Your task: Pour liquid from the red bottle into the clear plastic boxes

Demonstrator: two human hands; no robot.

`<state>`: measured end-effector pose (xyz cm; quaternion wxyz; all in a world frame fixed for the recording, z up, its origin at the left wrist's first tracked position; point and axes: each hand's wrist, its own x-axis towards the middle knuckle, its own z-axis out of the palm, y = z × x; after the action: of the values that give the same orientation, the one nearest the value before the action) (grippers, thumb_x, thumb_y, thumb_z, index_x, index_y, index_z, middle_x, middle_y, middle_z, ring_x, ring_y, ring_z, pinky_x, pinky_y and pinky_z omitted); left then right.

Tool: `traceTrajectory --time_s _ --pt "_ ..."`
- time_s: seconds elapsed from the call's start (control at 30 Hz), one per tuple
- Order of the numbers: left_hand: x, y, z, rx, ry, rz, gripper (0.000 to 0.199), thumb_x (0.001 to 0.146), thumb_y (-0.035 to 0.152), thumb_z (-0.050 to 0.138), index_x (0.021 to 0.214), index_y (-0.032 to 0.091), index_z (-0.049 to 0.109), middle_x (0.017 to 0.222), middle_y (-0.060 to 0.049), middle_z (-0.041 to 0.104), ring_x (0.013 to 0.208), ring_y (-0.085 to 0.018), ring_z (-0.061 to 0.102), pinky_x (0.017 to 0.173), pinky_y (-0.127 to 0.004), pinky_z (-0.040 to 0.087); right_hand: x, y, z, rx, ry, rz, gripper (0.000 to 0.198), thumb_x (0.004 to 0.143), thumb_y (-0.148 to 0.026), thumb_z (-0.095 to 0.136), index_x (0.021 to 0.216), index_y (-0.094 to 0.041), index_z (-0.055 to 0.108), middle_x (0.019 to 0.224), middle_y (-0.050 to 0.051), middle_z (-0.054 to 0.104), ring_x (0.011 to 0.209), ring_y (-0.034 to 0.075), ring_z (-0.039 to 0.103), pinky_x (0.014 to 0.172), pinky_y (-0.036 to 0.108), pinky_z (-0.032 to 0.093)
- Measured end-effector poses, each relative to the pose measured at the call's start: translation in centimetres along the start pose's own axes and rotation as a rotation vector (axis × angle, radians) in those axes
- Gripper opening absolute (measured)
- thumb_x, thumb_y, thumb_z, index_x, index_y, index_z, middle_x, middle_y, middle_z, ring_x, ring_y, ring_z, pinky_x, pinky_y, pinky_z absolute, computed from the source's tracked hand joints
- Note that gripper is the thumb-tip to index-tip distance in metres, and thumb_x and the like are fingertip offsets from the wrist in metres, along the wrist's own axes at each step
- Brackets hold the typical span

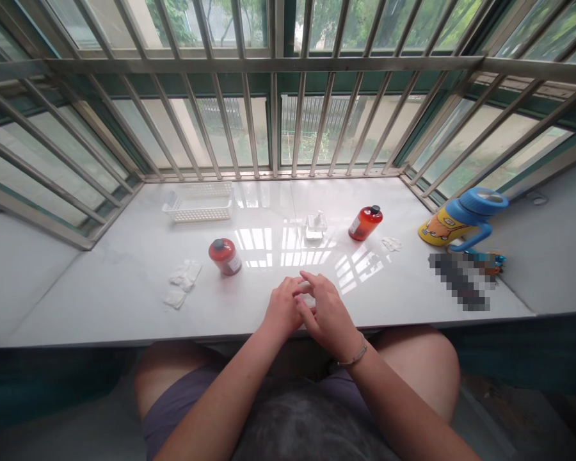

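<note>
1. The left hand (284, 304) and right hand (327, 314) meet at the lower centre of the frame, near the front edge of the white bench (100, 301). Their fingers are bent and close together, with a narrow gap between the palms; whether something small is held there, I cannot tell from this angle.
2. A bracelet (354, 355) circles the right wrist.
3. Left of centre, near the left hand, is a red bottle (225, 257) with a dark cap and a pale label.
4. Beyond the hands, just right of centre, sits a small clear container (315, 225).
5. Right of that is an orange-red bottle (365, 223) with a black cap; a crumpled white scrap (392, 243) lies just beside it.
6. More crumpled white pieces (185, 274) lie at centre left.
7. A white perforated basket (200, 213) sits farther back, upper left of centre.
8. At the right of the frame is a yellow-and-blue flask (441, 225) with a handle, a pixelated dark object (461, 285) in front.
9. Metal bars (273, 64) cross the windows along the top.
</note>
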<state>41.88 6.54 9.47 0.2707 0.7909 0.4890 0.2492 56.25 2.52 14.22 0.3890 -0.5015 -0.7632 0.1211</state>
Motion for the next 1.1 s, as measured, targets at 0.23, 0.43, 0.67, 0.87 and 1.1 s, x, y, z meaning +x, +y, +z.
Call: traceTrajectory --time_s 0.23,0.43,0.67,0.87,1.1 --pt "-0.2 -0.2 0.2 -0.049 0.052 -0.025 0.056 0.087 0.038 0.083 0.135 0.025 0.057 0.128 -0.010 0.068 0.121 -0.031 0.067 0.104 -0.050 0.055 -1.7 0.8 -1.3 -0.099 0.048 0.014 0.057 0.105 -0.025 0.059 0.158 -0.023 0.039 0.108 0.006 0.080 0.125 0.030 0.067 0.124 0.067 0.039" --pt "-0.1 -0.3 0.4 -0.023 0.052 -0.015 0.051 0.089 0.036 0.080 0.134 0.024 0.058 0.129 -0.010 0.068 0.121 -0.031 0.067 0.103 -0.050 0.056 -0.6 1.3 -1.5 -0.074 0.050 0.068 0.061 0.107 -0.030 0.059 0.161 -0.023 0.032 0.126 0.010 0.079 0.129 0.032 0.066 0.125 0.068 0.037" --pt "-0.2 -0.4 0.4 -0.014 0.044 -0.020 0.050 0.086 0.035 0.084 0.129 0.026 0.061 0.125 -0.009 0.070 0.118 -0.031 0.067 0.100 -0.049 0.055 -0.5 0.4 -0.9 0.004 -0.073 -0.011 0.058 0.107 -0.030 0.057 0.160 -0.023 0.035 0.122 0.009 0.079 0.132 0.030 0.067 0.131 0.071 0.023" --pt "-0.2 0.0 0.0 -0.038 0.047 -0.026 0.056 0.086 0.041 0.085 0.133 0.026 0.059 0.129 -0.009 0.069 0.121 -0.031 0.068 0.103 -0.049 0.055 -1.6 1.4 -2.0 -0.092 -0.006 0.002 0.057 0.106 -0.027 0.059 0.159 -0.025 0.039 0.110 0.005 0.080 0.132 0.030 0.064 0.130 0.072 0.025" --pt "-0.1 0.0 0.1 -0.021 0.045 -0.026 0.051 0.086 0.037 0.084 0.131 0.026 0.060 0.127 -0.008 0.070 0.120 -0.031 0.068 0.101 -0.049 0.055 -0.6 1.3 -1.2 -0.078 -0.024 -0.016 0.065 0.106 -0.033 0.061 0.163 -0.024 0.032 0.132 0.011 0.076 0.140 0.033 0.059 0.127 0.074 0.028"
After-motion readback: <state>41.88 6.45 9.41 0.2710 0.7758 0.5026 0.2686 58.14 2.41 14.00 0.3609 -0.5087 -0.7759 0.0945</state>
